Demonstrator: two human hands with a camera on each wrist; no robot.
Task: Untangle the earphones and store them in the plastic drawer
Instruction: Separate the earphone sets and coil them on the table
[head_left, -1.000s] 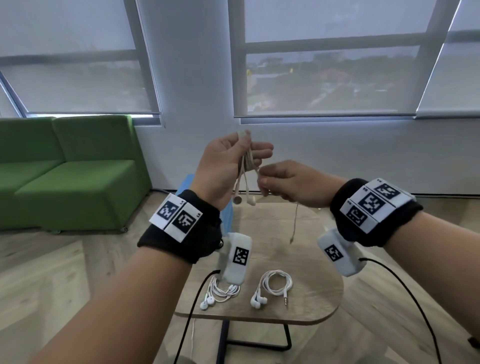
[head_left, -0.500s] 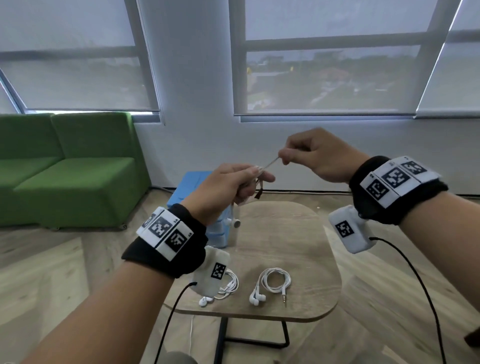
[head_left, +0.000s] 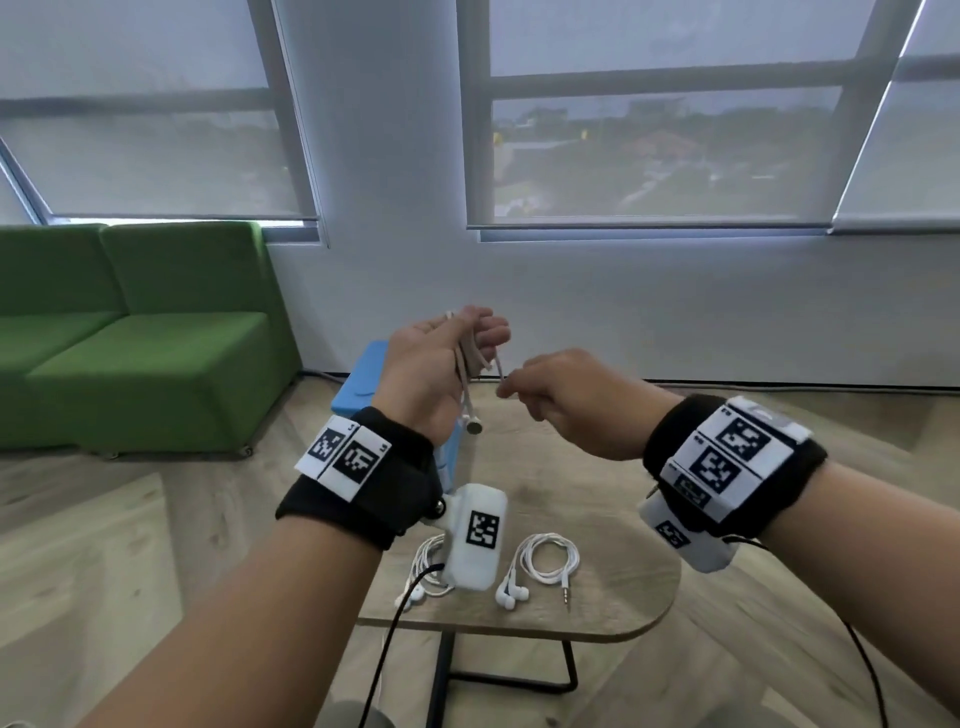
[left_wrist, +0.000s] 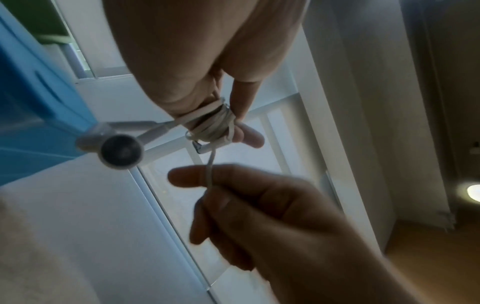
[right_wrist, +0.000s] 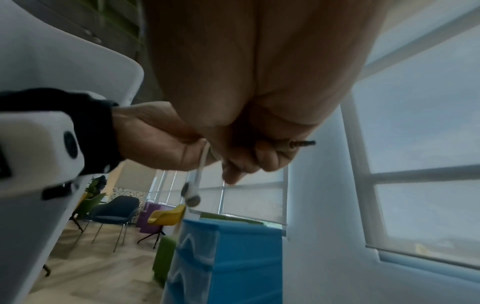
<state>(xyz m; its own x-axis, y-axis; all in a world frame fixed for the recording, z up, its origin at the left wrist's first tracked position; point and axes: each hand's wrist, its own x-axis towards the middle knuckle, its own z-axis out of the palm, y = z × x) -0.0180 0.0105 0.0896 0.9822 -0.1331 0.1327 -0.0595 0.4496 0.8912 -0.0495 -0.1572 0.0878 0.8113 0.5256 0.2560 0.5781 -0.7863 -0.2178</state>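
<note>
Beige earphones (head_left: 470, 364) are wound in a coil (left_wrist: 215, 123) round the fingers of my left hand (head_left: 467, 343), which grips them at chest height above the table. Their two earbuds (head_left: 472, 426) dangle below that hand. Just to the right, my right hand (head_left: 511, 387) pinches the loose end of the same cable (left_wrist: 210, 170); the jack plug (right_wrist: 301, 144) sticks out past its fingers. The blue plastic drawer unit (head_left: 363, 379) stands at the table's far left, partly hidden behind my left hand, with its drawers looking closed (right_wrist: 226, 261).
Two white earphones lie near the front edge of the small wooden table (head_left: 623, 571): one coiled (head_left: 543, 564), one (head_left: 423, 571) half hidden by my left wrist camera. A green sofa (head_left: 145, 364) stands at the left, and windows with blinds lie behind.
Half a second ago my right hand was pulling the cable taut up to the right while my left sat lower. Now my left hand is raised and my right has come back beside it.
</note>
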